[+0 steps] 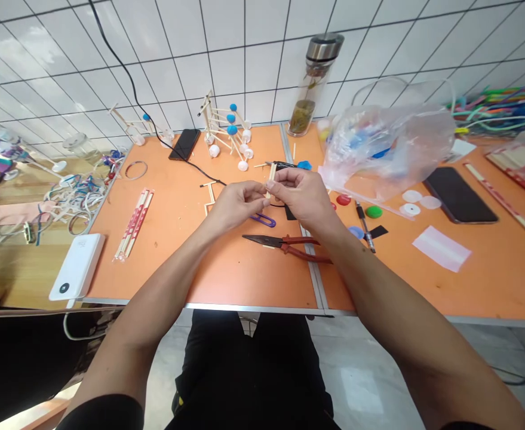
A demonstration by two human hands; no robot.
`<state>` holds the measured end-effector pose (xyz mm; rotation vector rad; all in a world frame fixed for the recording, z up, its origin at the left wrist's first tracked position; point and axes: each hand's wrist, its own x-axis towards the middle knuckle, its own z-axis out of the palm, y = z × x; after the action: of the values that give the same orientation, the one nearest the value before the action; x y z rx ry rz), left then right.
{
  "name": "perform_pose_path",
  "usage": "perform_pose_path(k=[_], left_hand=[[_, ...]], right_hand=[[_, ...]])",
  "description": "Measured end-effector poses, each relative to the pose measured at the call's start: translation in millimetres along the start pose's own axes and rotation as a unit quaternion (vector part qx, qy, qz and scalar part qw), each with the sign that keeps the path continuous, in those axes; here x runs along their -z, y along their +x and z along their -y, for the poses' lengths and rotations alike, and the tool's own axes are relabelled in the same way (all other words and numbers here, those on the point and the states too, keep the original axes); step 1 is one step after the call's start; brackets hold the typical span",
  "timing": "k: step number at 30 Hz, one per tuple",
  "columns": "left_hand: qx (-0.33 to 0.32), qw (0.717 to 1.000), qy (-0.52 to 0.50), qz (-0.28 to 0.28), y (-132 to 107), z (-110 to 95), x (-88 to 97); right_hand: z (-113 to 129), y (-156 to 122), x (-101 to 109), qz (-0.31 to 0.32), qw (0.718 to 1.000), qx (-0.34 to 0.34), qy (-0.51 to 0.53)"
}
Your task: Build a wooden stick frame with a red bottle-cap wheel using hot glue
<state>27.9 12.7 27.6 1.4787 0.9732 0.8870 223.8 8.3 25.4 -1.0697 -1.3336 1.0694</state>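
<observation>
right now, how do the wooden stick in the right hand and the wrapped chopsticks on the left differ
The wooden stick is bare; the wrapped chopsticks are packaged, with red print. The stick is held by the right hand; the chopsticks lie on the orange table. Both look pale.

A slim, pale wooden stick (272, 173) (possibly two, side by side) juts from pinched fingertips (276, 188) over the orange table (244, 286), well back from its near edge.
</observation>
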Motion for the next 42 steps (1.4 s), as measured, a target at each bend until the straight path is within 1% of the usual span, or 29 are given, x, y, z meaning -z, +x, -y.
perform_pose_path(k=[2,4,5,6,8,10,12,15,18,20,21,22,23,24,25,27,28,30,32,34,37,42], left_hand=[[0.007,0.999,-0.031,-0.026,2,-4,7.5],[0.021,0.995,-0.079,-0.056,2,-6,13.7],[0.029,0.992,-0.107,-0.062,3,-7,16.0],[0.036,0.988,-0.134,-0.061,3,-8,17.8],[0.048,0.982,-0.179,-0.039,3,-9,19.9],[0.056,0.974,-0.218,0.002,3,-10,21.1],[0.061,0.965,-0.249,0.049,3,-10,22.2],[0.060,0.958,-0.261,0.105,2,-11,23.6],[0.032,0.958,-0.247,0.142,0,-10,23.5],[0.004,0.961,-0.234,0.143,-1,-9,22.8],[-0.004,0.964,-0.229,0.135,0,-9,22.4],[-0.004,0.968,-0.222,0.120,0,-9,21.9],[0.000,0.971,-0.216,0.099,2,-8,21.3],[0.006,0.975,-0.212,0.073,3,-8,20.6],[0.012,0.977,-0.210,0.040,5,-8,19.7],[0.019,0.977,-0.208,-0.036,8,-9,17.4],[0.020,0.975,-0.208,-0.074,9,-9,16.1],[0.023,0.969,-0.206,-0.134,11,-10,13.3],[0.021,0.963,-0.208,-0.170,12,-10,11.2],[0.012,0.958,-0.214,-0.188,12,-10,10.1],[0.004,0.956,-0.214,-0.202,12,-9,9.6],[0.003,0.953,-0.218,-0.212,12,-10,7.3]], right_hand=[[1,-2,1,0.026,0.999,0.002,-0.030],[4,-5,1,0.057,0.997,-0.006,-0.050],[6,-6,0,0.073,0.996,-0.014,-0.056],[8,-8,-1,0.089,0.994,-0.023,-0.060],[10,-9,-1,0.127,0.990,-0.050,-0.047],[10,-9,0,0.178,0.979,-0.098,0.012],[7,-8,3,0.239,0.953,-0.157,0.099],[2,-7,6,0.321,0.896,-0.214,0.220],[0,-8,8,0.385,0.846,-0.225,0.292],[1,-10,8,0.411,0.830,-0.224,0.305],[2,-10,8,0.412,0.830,-0.223,0.303],[2,-9,8,0.405,0.836,-0.223,0.296],[3,-9,7,0.389,0.848,-0.221,0.284],[3,-8,7,0.361,0.868,-0.212,0.268],[4,-7,7,0.322,0.893,-0.195,0.246],[4,-5,5,0.220,0.947,-0.139,0.191],[5,-4,4,0.167,0.967,-0.107,0.162],[6,-4,2,0.083,0.989,-0.060,0.107],[7,-5,0,0.040,0.997,-0.029,0.060],[8,-7,-2,0.021,1.000,-0.003,0.020],[5,-7,-5,0.007,0.999,0.030,-0.014],[-2,-7,-8,-0.020,0.997,0.064,-0.043]])
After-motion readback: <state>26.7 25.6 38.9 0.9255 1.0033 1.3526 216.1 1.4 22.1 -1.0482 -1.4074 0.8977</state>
